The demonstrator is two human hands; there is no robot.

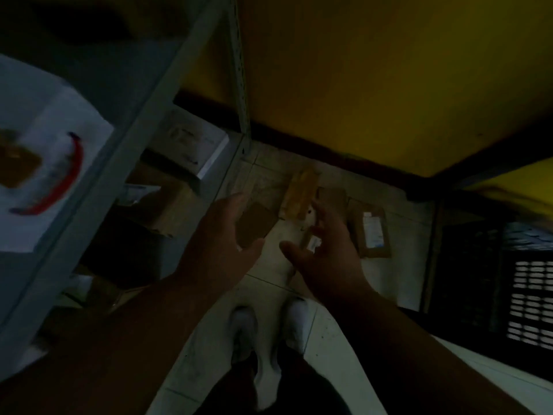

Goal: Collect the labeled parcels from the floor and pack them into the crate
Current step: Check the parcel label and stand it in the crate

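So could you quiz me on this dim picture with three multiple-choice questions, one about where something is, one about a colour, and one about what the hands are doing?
1. Where does the dark slotted crate stand?
A. At the right edge of the view
B. On the shelf at the left
C. Between the person's feet

2. What colour is the wall behind the parcels?
A. Blue
B. Yellow
C. White

3. What state are the left hand and right hand in?
A. Both grip one parcel
B. Both are clenched fists
C. Both are open, fingers spread, holding nothing

Answers:
1. A: its slotted side shows at the right edge, on the floor.
2. B: the wall above the dark skirting is yellow.
3. C: the fingers are spread above the brown parcels on the floor tiles, curled round nothing.
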